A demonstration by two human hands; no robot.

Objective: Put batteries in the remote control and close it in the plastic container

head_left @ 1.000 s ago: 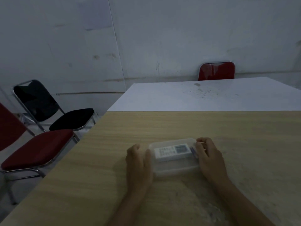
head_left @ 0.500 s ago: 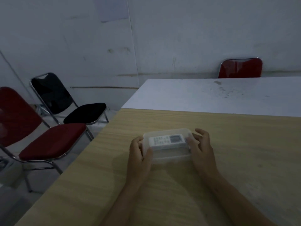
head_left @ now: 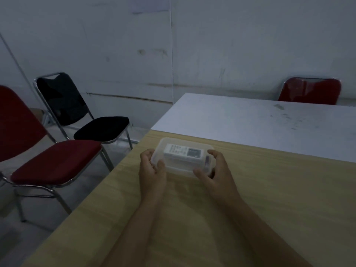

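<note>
A clear plastic container with its lid on sits near the far left part of the wooden table. Through the lid I see a white remote control with buttons and a small dark screen. My left hand grips the container's left end, thumb on the lid. My right hand holds the right end, fingers curled over the far corner and thumb against the near side. No batteries are visible.
A white table abuts the wooden one at the back, with a red chair behind it. On the left stand a red chair and a black chair. The wooden table's left edge is close to the container.
My view has turned left and the container now appears nearer the table's far left corner. Both hands have stayed on the container's ends, and the right fingers have spread.
</note>
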